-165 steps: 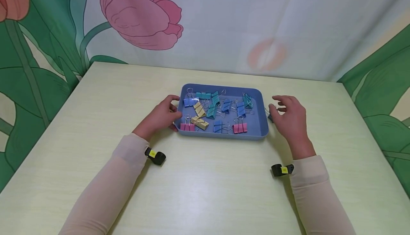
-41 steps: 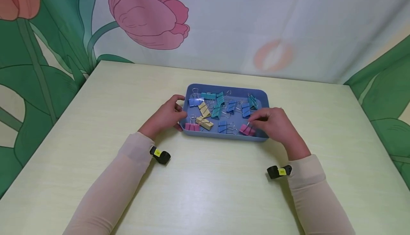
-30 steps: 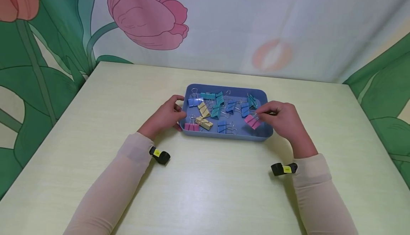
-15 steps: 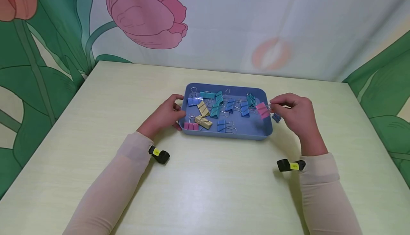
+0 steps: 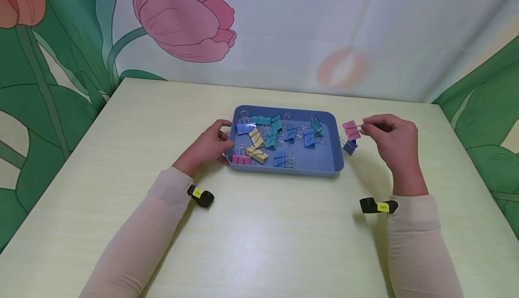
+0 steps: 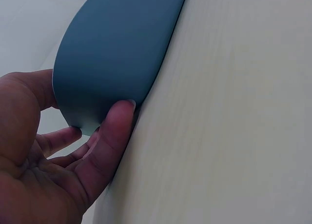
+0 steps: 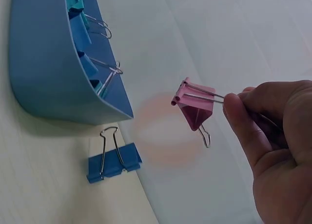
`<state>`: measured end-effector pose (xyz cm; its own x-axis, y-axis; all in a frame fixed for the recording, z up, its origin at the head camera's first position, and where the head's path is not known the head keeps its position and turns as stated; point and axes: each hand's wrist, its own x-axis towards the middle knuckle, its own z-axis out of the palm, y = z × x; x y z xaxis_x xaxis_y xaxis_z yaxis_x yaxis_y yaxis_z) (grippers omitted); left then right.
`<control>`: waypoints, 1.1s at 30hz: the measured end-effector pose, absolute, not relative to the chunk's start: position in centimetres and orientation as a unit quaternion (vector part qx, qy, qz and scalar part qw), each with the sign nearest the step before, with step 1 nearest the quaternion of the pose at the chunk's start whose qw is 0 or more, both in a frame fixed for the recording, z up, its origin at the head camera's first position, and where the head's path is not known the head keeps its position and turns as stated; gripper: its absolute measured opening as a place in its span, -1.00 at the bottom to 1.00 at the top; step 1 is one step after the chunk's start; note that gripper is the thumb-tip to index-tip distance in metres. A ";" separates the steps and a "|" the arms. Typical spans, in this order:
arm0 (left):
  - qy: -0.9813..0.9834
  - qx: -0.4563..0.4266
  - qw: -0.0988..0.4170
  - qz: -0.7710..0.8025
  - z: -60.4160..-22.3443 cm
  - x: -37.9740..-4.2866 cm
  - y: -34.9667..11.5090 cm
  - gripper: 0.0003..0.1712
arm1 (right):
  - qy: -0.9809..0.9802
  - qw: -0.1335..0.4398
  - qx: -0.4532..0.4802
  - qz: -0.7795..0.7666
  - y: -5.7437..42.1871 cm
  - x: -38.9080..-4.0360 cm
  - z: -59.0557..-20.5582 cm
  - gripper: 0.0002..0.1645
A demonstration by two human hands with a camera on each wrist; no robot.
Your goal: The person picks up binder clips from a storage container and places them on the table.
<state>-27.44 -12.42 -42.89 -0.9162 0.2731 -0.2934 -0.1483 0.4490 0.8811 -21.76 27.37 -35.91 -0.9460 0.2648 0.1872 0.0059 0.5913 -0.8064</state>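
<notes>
Pale beige long sleeves (image 5: pixel 135 230), plain cuffs (image 5: pixel 413 212); black wrist cameras (image 5: pixel 205 199), yellow labels (image 5: pixel 383 207).

I am viewing the tray (image 5: pixel 318 159) as smooth, matt plastic. The pink clip (image 5: pixel 351 130) and the loose blue clip (image 7: pixel 113 164) are looking like smooth coated metal, the latter's wire handles (image 7: pixel 103 153) showing bare, silvery metal. On my feed the bench (image 5: pixel 251 235) is showing a smooth, faintly wood-grained finish, softly reflecting light. The backdrop (image 5: pixel 275 27) is appearing as matt cloth, the sleeves (image 5: pixel 134 235) as thin matt fabric.
</notes>
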 end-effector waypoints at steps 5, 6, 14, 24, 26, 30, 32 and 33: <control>0.826 0.039 0.203 0.525 -42.9 -27.5 -12.5 -0.26 | -0.879 0.153 -0.115 0.438 28.4 -22.0 -36.2 -0.62; 0.826 0.039 0.203 0.525 -42.9 -27.5 -12.5 -0.27 | -0.878 0.152 -0.123 0.436 28.5 -22.1 -36.3 -0.61; 0.826 0.041 0.204 0.523 -43.1 -27.6 -12.6 -0.27 | -0.871 0.133 -0.172 0.440 29.4 -22.4 -37.0 -0.57; 0.826 0.046 0.205 0.522 -43.0 -27.6 -12.7 -0.27 | -0.868 0.094 -0.208 0.441 30.2 -23.1 -38.2 -0.53; 0.827 0.046 0.205 0.521 -43.0 -27.6 -12.7 -0.27 | -0.870 0.088 -0.209 0.438 30.3 -23.2 -38.6 -0.54; 0.826 0.045 0.203 0.524 -43.0 -27.6 -12.6 -0.28 | -0.875 0.084 -0.208 0.429 30.3 -23.4 -39.4 -0.56; 0.825 0.044 0.204 0.526 -43.1 -27.7 -12.5 -0.28 | -0.877 0.082 -0.206 0.426 30.3 -23.4 -39.7 -0.57; 0.824 0.043 0.204 0.526 -43.2 -27.7 -12.5 -0.28 | -0.878 0.080 -0.206 0.425 30.3 -23.4 -39.9 -0.58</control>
<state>-27.67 -12.53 -43.16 -0.9127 0.2867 -0.2913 -0.1435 0.4426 0.8852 -23.42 30.31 -39.88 -0.9025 0.4292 -0.0353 0.2938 0.5538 -0.7791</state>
